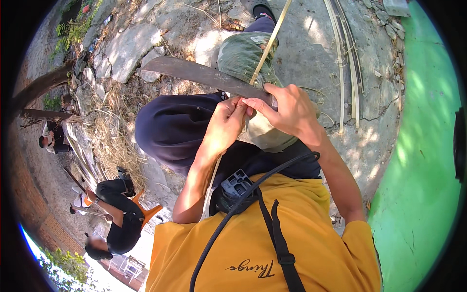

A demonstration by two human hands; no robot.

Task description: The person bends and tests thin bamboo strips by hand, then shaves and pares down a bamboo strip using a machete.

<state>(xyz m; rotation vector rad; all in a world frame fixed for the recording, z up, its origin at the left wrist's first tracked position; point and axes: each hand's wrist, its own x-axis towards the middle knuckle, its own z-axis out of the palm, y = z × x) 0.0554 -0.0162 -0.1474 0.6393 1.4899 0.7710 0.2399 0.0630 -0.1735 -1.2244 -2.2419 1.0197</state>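
My right hand point(291, 111) grips the handle end of a large dark machete point(194, 73), whose blade points left across my knee. My left hand point(224, 124) pinches a thin pale bamboo strip point(269, 44) right at the blade, fingertips touching those of the right hand. The strip runs up and away past a green cloth point(243, 56) wrapped over my right knee, and its lower part passes down by my left forearm. My dark trousers point(175, 126) lie under both hands.
Several long bamboo strips point(348, 58) lie on the cracked concrete at the right, beside a green wall point(423, 170). Dry shavings and stones point(121, 46) spread at the left. Two other people point(119, 214) sit working further left. A black strap and device point(236, 187) hang on my yellow shirt.
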